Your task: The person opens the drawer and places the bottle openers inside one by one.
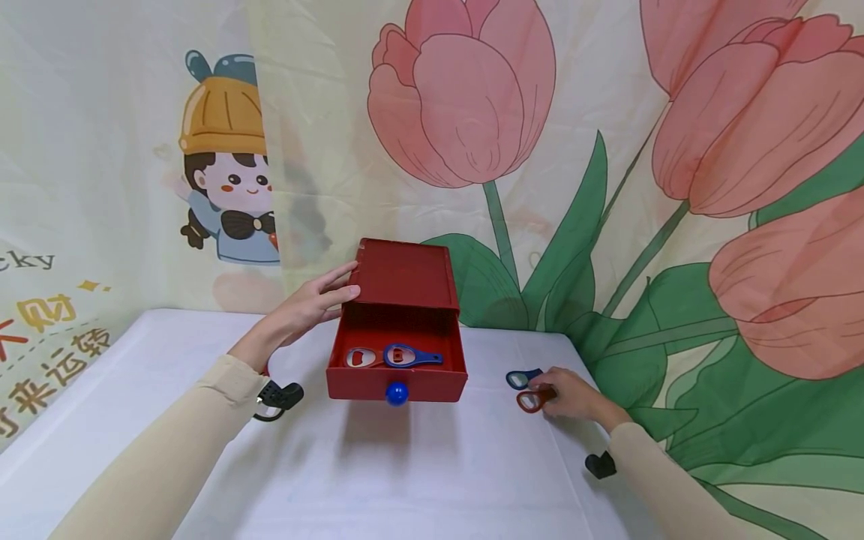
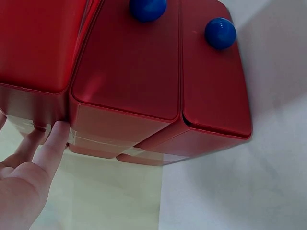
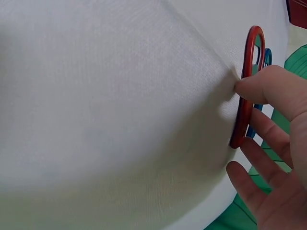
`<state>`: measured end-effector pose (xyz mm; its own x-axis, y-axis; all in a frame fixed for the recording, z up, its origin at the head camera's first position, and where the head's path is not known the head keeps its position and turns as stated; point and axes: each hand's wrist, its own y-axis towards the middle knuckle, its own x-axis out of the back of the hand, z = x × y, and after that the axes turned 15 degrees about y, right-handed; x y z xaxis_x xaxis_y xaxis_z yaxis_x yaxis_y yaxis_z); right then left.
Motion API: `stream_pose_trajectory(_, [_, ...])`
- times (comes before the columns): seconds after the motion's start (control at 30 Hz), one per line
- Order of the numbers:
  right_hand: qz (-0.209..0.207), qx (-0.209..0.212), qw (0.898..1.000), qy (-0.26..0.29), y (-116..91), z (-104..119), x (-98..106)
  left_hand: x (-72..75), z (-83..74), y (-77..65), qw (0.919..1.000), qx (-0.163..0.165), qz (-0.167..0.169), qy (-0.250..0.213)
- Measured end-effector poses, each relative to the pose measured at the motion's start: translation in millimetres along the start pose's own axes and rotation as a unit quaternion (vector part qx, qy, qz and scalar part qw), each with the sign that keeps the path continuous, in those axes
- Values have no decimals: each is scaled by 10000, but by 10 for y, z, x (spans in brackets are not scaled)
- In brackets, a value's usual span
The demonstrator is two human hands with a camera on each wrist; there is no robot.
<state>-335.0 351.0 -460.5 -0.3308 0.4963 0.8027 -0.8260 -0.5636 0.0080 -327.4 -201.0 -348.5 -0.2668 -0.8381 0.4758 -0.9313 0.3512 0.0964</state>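
Observation:
A red drawer box stands on the table, its top drawer pulled out. Inside that drawer lie a bottle opener with a blue handle and a red bottle opener, partly overlapped by the blue one. My left hand rests against the box's left side, fingers extended; the left wrist view shows the fingertips at its side wall. To the right of the box, my right hand pinches a red bottle opener between thumb and fingers. Right behind it is another blue bottle opener, partly hidden.
Below the pulled-out drawer, the box has further drawers with round blue knobs. A white cloth covers the table. Behind it hangs a printed curtain with large tulips, close to the table's back and right edges.

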Motion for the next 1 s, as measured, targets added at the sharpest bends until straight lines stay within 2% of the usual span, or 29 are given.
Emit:
stream_pose_trajectory(0.27, [125,-15,9987,490,-59,55,-44,-7,-12,8,10000,0,46,1])
stream_pose_trajectory(0.63, [218,141,9983,519,-34,60,-72,-1,-12,-4,10000,-12,22,-10])
stream_pose_trajectory(1.0, [219,17,9978,630,-63,126,-92,2,-9,-3,10000,-8,6,-8])
